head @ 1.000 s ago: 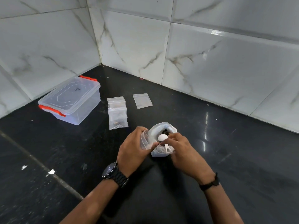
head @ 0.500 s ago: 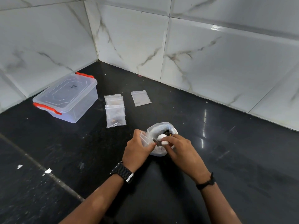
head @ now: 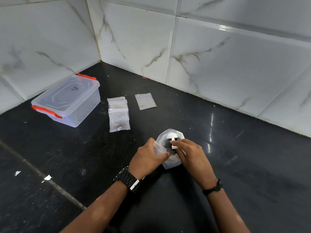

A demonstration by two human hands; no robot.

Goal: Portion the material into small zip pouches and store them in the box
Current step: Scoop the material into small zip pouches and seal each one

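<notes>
L hand point(head: 148, 158): grip pinched on small clear zip pouch point(head: 159, 148), soft film, mouth toward scoop.
R hand point(head: 191, 153): grip clamped on white plastic scoop point(head: 173, 140), handle toward wearer, bowl inside open bag point(head: 171, 163).
Box point(head: 67, 101): clear, lidded, rectangular, far left on black desk point(head: 235, 148).

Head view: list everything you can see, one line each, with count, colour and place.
Storage box: one, clear with orange latches, lid on, far left by the wall.
Filled pouches: overlapping stack, exact count unclear, clear, right of the box.
Empty pouch: one, clear, flat, right of the stack.
Supply bag: one, clear, dark material inside, between the hands.
Scoop: one, white, in the bag's mouth.
Small pouch: one, clear, against the bag.
Counter: black.
Wall tiles: white marble.
Left hand: holds the small pouch; black watch.
Right hand: pinches the scoop; black wristband.
</notes>
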